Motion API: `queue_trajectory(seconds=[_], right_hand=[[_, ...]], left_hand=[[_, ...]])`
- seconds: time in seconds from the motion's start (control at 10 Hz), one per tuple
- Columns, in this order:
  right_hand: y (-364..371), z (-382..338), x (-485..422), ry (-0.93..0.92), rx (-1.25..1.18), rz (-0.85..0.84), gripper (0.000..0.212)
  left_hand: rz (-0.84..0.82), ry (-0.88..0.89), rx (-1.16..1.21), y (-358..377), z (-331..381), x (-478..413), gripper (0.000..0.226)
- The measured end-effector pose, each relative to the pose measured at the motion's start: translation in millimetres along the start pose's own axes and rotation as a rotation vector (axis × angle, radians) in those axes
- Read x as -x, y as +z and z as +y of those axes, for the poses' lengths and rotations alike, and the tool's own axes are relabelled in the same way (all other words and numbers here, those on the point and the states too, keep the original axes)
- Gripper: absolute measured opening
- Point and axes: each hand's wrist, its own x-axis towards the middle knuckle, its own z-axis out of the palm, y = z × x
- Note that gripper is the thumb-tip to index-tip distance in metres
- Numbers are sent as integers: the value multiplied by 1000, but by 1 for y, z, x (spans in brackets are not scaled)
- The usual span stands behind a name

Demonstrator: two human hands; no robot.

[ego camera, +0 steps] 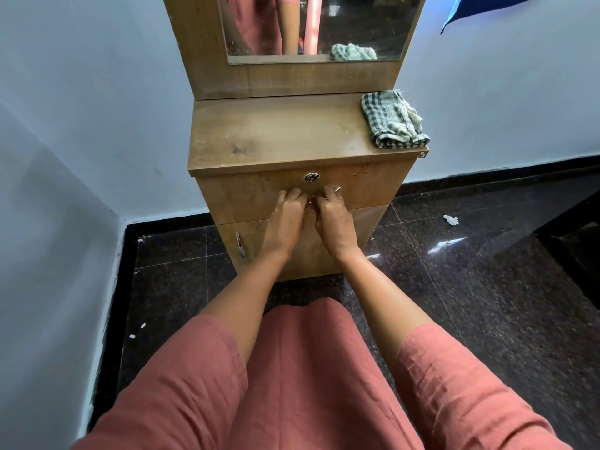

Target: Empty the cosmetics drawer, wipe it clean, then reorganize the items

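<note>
A wooden dressing unit stands against the wall, and its top drawer [367, 186] is closed, with a round metal lock [311, 177] in the front. Both hands are at the drawer's metal handle [337, 189], just below the lock. My left hand [287, 219] curls its fingers round the handle's left part. My right hand [334, 219] curls round the right part, and only the handle's right tip shows. A folded green-and-white checked cloth [393, 120] lies on the right end of the unit's top [276, 134]. The drawer's contents are hidden.
Below the drawer is a cupboard door with a metal handle [240, 245] at its left. A mirror [311, 24] rises behind the top. The floor is dark polished granite [470, 287], with a white scrap [450, 219] at the right. Pale walls close in on the left.
</note>
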Motion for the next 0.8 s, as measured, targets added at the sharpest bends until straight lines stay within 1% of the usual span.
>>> queue_trajectory(seconds=[0.1,0.2,0.3,0.4,0.5,0.6,0.7,0.8], right_hand=[[5,-1,7,-9,29,58,25],[12,4,14,-77,119,112,26],[11,0,23,-120,167,66,39],[4,-3,27,-111,165,-73,44],[-4,-5,31,-84,125,-76,27],[-17,-19,35,-116,67,-22,28],[-26,-38,38,-195,53,71,38],[-32,-57,38,-230,66,125,48]], left_hand=[[3,2,15,5,-1,4,33],[-30,-5,-2,8,-1,10,37],[-92,-2,-48,7,0,21,45],[-120,15,-145,2,0,33,53],[-66,25,-201,-8,-3,43,52],[-48,-6,-244,-29,-5,49,48],[11,-29,-292,-52,-9,57,50],[56,-64,-294,-74,-11,66,51]])
